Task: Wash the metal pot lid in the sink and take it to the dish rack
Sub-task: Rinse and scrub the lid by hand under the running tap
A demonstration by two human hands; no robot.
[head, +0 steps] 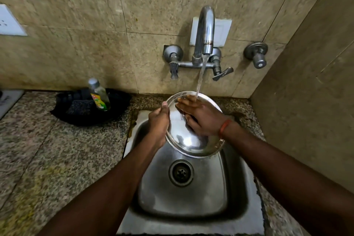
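While water falls in a thin clear stream [200,76] from the curved steel tap [206,28], the lid [189,142] is held tilted above the back half of the sink [228,188], right under the spout. It is round, shallow and dished, bright polished metal with a raised rim, and its face is wet.

The left hand [158,122] grips the lid's left rim, fingers curled behind it and the thumb hooked over the edge. The right hand [201,119] lies flat on the lid's face, fingers straight and close together, the tips under the stream. A thin orange band [224,125] circles that wrist.

Below them the sink is a rounded square bowl of dull brushed steel, with a ringed drain [181,173] in its floor.

Left of the sink, on the speckled granite counter [57,159], a black round tray [120,104] holds a clear plastic bottle [99,95] with a silver cap, a bright label and a little yellow-green liquid at the bottom. Beside the bottle lies a dark coarse pad [79,108], perhaps a scrubber; it is too blurred to be sure.

Mottled beige stone tiles [76,53] cover the wall, and a round metal knob [256,54] juts out right of the tap.
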